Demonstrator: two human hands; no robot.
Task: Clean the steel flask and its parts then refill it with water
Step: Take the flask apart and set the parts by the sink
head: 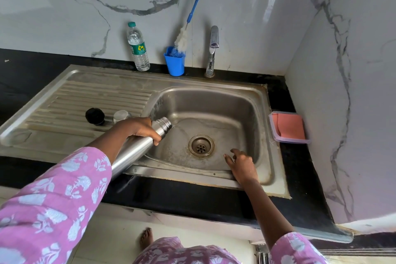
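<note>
My left hand [140,129] grips the steel flask [137,148] near its neck, tilted almost flat with its open threaded mouth over the sink basin [246,118]. A thin stream of water runs from the mouth toward the drain [201,146]. My right hand [241,165] hangs over the basin's front right part, fingers loosely spread, holding nothing. On the ribbed drainboard [85,96] lie the black stopper [95,116] and the steel cap [122,115], just behind my left hand.
A tap [212,49] stands behind the basin, shut off. A blue cup [174,63] holds a blue-handled bottle brush [188,25]. A plastic water bottle [138,47] stands left of it. A lidless box with a pink cloth [288,127] sits on the black counter at right.
</note>
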